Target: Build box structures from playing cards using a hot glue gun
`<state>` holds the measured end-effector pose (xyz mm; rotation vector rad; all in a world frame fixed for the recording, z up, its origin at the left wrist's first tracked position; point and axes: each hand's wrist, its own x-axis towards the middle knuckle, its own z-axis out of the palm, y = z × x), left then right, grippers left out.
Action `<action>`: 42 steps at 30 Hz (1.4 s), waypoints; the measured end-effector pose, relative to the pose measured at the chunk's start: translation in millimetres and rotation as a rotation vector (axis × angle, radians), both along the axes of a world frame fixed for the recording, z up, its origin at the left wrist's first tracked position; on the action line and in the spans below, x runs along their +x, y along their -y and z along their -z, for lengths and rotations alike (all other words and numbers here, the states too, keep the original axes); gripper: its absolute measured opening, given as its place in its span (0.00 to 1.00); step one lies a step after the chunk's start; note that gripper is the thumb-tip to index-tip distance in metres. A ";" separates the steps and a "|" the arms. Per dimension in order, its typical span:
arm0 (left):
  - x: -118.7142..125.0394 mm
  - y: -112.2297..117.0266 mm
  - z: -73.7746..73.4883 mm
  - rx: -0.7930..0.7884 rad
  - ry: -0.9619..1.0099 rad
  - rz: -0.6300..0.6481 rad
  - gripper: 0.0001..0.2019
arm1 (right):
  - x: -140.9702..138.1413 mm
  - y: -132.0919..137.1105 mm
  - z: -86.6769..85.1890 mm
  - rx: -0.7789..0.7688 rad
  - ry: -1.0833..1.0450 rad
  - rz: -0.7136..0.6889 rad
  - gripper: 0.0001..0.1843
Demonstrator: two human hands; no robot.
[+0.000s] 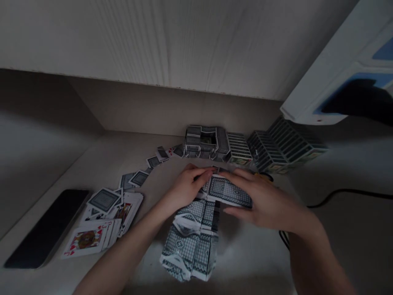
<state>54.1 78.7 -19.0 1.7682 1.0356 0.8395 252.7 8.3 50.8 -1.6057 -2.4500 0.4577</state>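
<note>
A long structure of folded playing cards with dark patterned backs lies in front of me, its near end toward my body. At its far end a crosswise card block sticks out to the right. My right hand grips this block, fingers over the top and thumb along the near side. Closed beside it, my left hand pinches the structure where the two parts meet. The left fingertips partly hide that joint. Behind my hands stands a boxy card structure with an opening in its top.
Stepped stacks of folded cards stand at the back right. Loose cards curve along the left to a face-up pile beside a black phone. A black cable runs at right; a white board overhangs the back.
</note>
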 end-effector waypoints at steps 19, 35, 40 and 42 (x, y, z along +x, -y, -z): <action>1.4 -0.2 1.1 0.023 -0.001 0.005 0.16 | -4.7 -17.2 -7.3 0.019 -0.060 -0.058 0.29; 0.8 1.7 0.3 0.027 -0.065 0.010 0.17 | -7.9 -14.1 11.2 0.004 -0.118 0.011 0.36; 2.1 3.7 -0.7 0.039 -0.092 0.004 0.16 | -12.1 -22.8 7.7 -0.139 -0.200 0.196 0.23; 2.7 4.9 -0.7 0.043 -0.103 0.002 0.16 | -11.7 -27.6 7.2 -0.230 -0.192 0.287 0.22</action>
